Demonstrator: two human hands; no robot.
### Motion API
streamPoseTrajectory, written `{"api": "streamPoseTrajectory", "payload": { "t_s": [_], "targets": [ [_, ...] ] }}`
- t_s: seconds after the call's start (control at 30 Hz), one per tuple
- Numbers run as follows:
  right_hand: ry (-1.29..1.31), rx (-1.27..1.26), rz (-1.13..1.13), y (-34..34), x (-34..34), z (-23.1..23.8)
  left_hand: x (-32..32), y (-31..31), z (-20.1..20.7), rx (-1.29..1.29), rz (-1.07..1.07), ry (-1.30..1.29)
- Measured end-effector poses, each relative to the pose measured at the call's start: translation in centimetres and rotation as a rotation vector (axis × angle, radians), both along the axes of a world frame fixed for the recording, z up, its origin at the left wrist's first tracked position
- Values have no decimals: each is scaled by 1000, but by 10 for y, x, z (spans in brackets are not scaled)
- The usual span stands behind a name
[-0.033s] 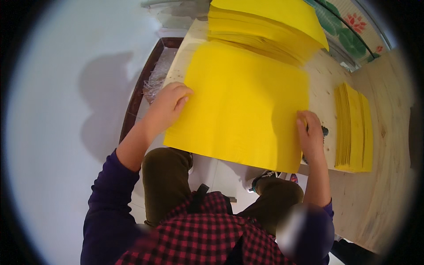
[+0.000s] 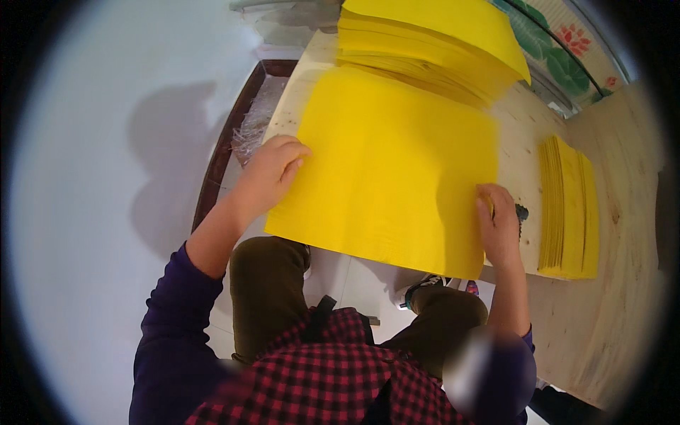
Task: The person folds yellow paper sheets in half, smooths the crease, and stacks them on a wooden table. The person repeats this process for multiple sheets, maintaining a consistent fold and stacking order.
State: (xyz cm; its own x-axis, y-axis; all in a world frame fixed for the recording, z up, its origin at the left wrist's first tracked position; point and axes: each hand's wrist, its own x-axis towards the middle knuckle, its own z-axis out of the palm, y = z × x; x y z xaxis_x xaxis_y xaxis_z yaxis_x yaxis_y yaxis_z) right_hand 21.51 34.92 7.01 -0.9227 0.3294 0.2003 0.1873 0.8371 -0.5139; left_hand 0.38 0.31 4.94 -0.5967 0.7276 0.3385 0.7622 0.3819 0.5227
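Though half curled, both hands (image 2: 273, 170) (image 2: 501, 223) at opposite side edges of a yellow sheet (image 2: 389, 177), fingertips (image 2: 305, 151) on it, grip unclear.

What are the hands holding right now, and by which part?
A yellow sheet, by opposite side edges: left hand at its left edge, right hand at its right.

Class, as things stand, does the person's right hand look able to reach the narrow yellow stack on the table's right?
Probably yes: the right hand, at the right edge of the yellow sheet, is near the narrow yellow stack, with only a small dark object seen between them.
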Motion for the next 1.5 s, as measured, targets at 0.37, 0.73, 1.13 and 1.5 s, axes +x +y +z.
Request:
{"api": "streamPoseTrajectory", "payload": {
  "t_s": [0.37, 0.73, 1.13, 1.5],
  "targets": [
    [22, 101, 23, -2, 5, -1, 4, -14, 2, 28, 3, -22],
    [107, -1, -71, 4, 27, -7, 4, -34, 4, 106, 22, -158],
    [83, 46, -412, -58, 182, -46, 20, -59, -24, 420, 67, -444],
    [77, 70, -446, -44, 193, -62, 15, -63, -28, 274, -52, -281]
  ]
}}
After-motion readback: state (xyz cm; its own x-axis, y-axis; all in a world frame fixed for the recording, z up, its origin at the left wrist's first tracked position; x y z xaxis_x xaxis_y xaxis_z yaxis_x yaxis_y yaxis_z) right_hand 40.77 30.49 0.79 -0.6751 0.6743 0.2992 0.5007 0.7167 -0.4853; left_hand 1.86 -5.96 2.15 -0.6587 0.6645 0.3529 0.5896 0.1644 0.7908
